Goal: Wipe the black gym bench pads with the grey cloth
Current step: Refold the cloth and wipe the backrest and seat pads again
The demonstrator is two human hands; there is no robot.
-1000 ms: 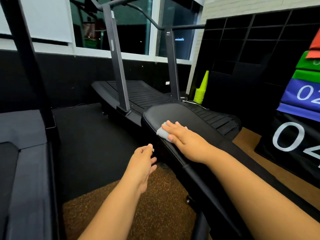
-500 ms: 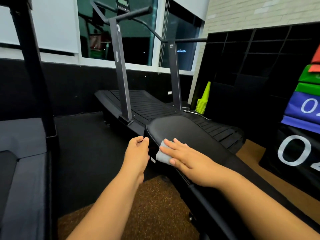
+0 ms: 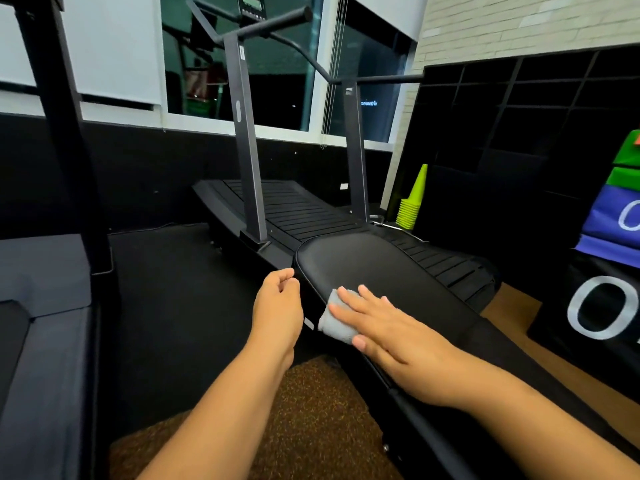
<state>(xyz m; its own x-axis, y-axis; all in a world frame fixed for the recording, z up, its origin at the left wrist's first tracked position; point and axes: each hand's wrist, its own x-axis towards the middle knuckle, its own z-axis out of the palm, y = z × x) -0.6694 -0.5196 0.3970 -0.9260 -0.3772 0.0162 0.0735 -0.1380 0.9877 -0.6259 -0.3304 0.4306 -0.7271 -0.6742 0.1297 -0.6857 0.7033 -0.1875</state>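
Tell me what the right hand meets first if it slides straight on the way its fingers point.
Ahead of the right hand and grey cloth lies bare bench pad, then its left edge. Beyond, the left hand hovers near that line; depth is unclear.

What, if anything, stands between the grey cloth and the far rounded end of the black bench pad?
Nothing visible does. The right hand presses the folded grey cloth flat at the left edge of the black padded bench pad; the surface beyond is bare. The left hand hangs beside that edge, not in the cloth's way.
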